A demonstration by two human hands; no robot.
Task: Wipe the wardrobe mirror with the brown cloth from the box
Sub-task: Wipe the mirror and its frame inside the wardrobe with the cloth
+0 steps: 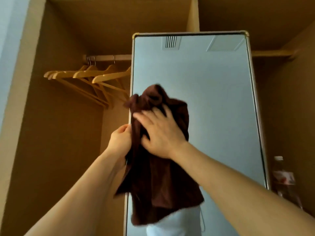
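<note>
**Brown cloth held to wardrobe mirror with both hands**

A crumpled dark brown cloth [162, 176] hangs against the left side of a tall rectangular wardrobe mirror [218, 99]. Its top is bunched at about mid-height of the glass, and its left folds lap over the mirror's left edge. The person's right hand [162, 133] lies on the upper part of the cloth with fingers spread and straight, the palm pressing the fabric towards the glass; the hand is slightly blurred. The left hand [120, 140] is just beside it at the mirror's left edge, fingers curled and gripping the cloth's left border. Both bare forearms reach up from the bottom of the view.

The mirror has a thin pale metal frame [250, 74] with brass-coloured top corners. Its glass reflects a slatted ceiling vent [171, 42] near the top and a pale garment below the cloth. The mirror stands in an open wardrobe of tan wooden panels [51, 133]. To the left of the mirror, several light wooden coat hangers [88, 75] hang from a pale rail [105, 57]. Past the mirror's right edge stands a clear plastic bottle with a white cap [283, 176], its label too blurred to read.
</note>
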